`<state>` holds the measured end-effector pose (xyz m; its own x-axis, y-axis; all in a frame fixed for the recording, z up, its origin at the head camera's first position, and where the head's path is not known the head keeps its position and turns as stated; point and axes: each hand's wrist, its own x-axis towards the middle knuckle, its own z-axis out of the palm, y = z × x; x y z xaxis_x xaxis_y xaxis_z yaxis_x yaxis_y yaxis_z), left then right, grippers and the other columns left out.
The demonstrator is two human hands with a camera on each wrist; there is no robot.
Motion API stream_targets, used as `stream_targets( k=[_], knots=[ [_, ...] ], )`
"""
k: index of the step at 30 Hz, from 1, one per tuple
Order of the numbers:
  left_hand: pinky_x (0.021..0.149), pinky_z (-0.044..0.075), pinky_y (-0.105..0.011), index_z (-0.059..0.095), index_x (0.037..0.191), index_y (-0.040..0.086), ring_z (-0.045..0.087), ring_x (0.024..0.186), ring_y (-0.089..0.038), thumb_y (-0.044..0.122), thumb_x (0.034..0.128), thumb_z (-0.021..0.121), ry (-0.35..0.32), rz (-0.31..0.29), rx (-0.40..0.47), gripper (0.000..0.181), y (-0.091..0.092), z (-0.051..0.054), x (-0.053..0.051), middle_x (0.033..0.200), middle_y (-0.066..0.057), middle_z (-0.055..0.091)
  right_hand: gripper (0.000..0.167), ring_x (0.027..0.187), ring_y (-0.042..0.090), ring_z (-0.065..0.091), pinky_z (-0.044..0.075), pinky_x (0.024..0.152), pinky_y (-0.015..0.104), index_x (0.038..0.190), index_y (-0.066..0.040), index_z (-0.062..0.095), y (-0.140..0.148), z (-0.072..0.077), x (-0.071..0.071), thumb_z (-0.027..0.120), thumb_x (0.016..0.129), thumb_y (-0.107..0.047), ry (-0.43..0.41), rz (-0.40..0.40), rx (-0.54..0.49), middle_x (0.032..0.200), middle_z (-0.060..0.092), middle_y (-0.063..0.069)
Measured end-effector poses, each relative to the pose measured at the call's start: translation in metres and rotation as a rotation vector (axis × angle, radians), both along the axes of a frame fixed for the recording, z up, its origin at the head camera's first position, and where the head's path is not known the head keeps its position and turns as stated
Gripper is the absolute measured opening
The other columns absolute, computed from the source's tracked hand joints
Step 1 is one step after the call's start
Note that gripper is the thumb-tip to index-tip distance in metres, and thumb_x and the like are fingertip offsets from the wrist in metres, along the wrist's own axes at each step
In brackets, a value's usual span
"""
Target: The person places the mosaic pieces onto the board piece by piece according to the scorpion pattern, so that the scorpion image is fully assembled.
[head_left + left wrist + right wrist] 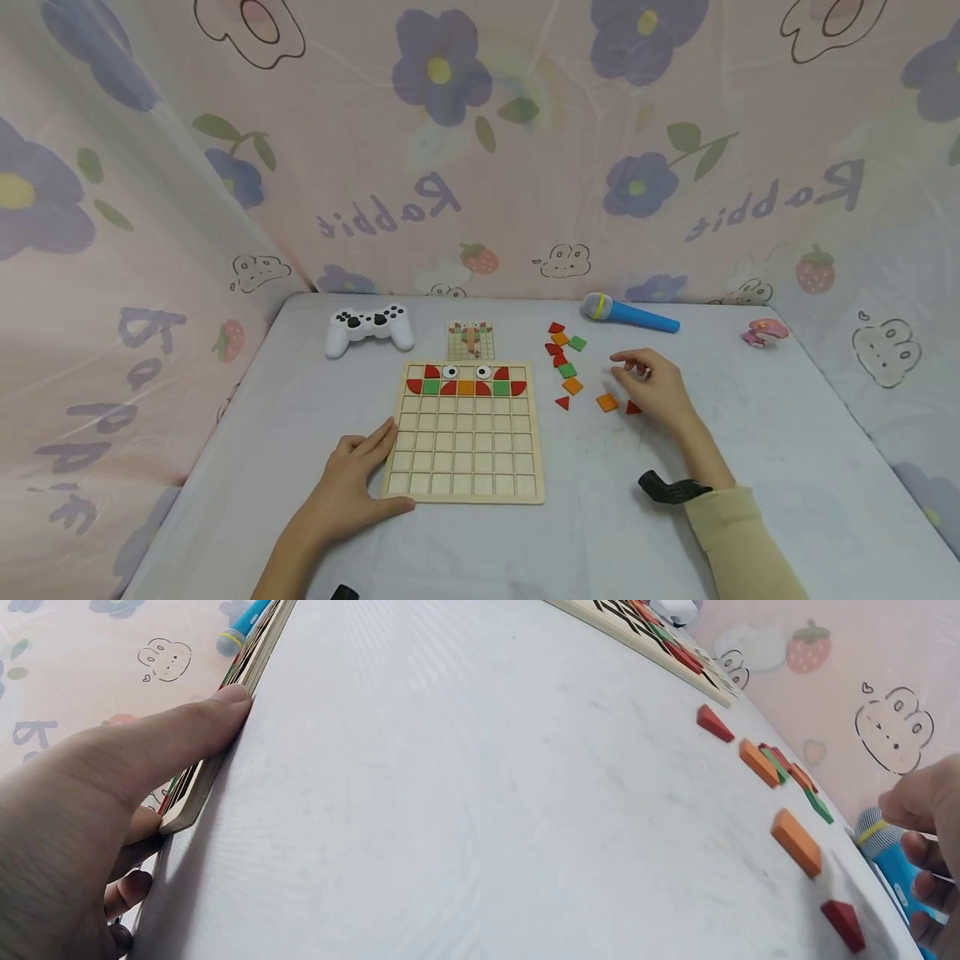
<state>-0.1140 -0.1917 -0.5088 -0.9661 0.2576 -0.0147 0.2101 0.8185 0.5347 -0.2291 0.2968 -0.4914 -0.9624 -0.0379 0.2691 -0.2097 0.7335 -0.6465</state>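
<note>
A wooden grid board (462, 435) lies flat, with red, green and orange pieces and two eye pieces (449, 372) in its upper rows. My left hand (341, 487) rests at its lower left corner, thumb along the front edge and fingers against the left side. In the left wrist view the thumb (187, 731) touches the board's edge. Over the table to the right, my right hand (654, 387) hovers with loosely bent fingers; nothing shows between them. Just below it lie a red piece (633, 407) and an orange square (607, 403).
Loose green, orange and red pieces (567, 370) form a column right of the board. Behind the board lies a small pattern card (471, 341). A white game controller (370, 330), a blue toy microphone (637, 316) and a pink toy (766, 332) sit toward the back.
</note>
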Motion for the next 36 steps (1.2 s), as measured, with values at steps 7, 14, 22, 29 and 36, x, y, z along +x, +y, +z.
stream_targets(
  k=[7, 14, 22, 29, 36],
  knots=[
    [0.105, 0.044, -0.053, 0.044, 0.162, 0.015, 0.041, 0.132, -0.025, 0.068, 0.0725, 0.088, -0.006, 0.006, 0.001, 0.113, 0.000, 0.000, 0.000, 0.173, 0.006, 0.032, 0.023, 0.090, 0.021, 0.049, 0.040, 0.074, 0.028, 0.120, -0.006, 0.078, 0.013, -0.001, 0.002, 0.072, 0.102, -0.020, -0.070, 0.048, -0.009, 0.098, 0.063, 0.007],
    [0.105, 0.044, -0.053, 0.044, 0.163, 0.015, 0.041, 0.132, -0.025, 0.068, 0.0726, 0.088, -0.010, 0.008, -0.004, 0.113, 0.000, 0.000, 0.000, 0.173, 0.006, 0.033, 0.029, 0.094, 0.019, 0.055, 0.046, 0.081, 0.025, 0.125, -0.010, 0.076, 0.023, -0.012, 0.002, 0.074, 0.102, -0.027, -0.152, 0.130, -0.009, 0.108, 0.071, 0.008],
    [0.105, 0.044, -0.054, 0.044, 0.162, 0.014, 0.042, 0.132, -0.026, 0.068, 0.0725, 0.088, -0.001, 0.004, -0.013, 0.113, 0.000, 0.000, 0.000, 0.173, 0.004, 0.033, 0.031, 0.108, 0.023, 0.053, 0.043, 0.095, 0.034, 0.126, -0.015, 0.076, 0.029, -0.018, 0.001, 0.076, 0.099, -0.031, -0.185, 0.191, 0.013, 0.117, 0.070, 0.005],
    [0.106, 0.044, -0.054, 0.044, 0.162, 0.015, 0.042, 0.133, -0.026, 0.068, 0.0727, 0.088, -0.005, 0.001, -0.014, 0.113, 0.001, 0.001, 0.000, 0.173, 0.005, 0.033, 0.035, 0.119, 0.024, 0.052, 0.041, 0.103, 0.048, 0.126, -0.020, 0.076, 0.032, -0.019, 0.004, 0.083, 0.093, -0.029, -0.185, 0.263, 0.033, 0.125, 0.068, 0.004],
    [0.106, 0.044, -0.053, 0.044, 0.163, 0.016, 0.041, 0.133, -0.025, 0.067, 0.0727, 0.088, -0.010, 0.009, -0.015, 0.113, 0.001, 0.001, 0.000, 0.173, 0.006, 0.033, 0.037, 0.121, 0.027, 0.051, 0.041, 0.103, 0.056, 0.125, -0.022, 0.077, 0.031, -0.018, 0.004, 0.087, 0.090, -0.030, -0.174, 0.285, 0.054, 0.126, 0.068, 0.004]
  ],
)
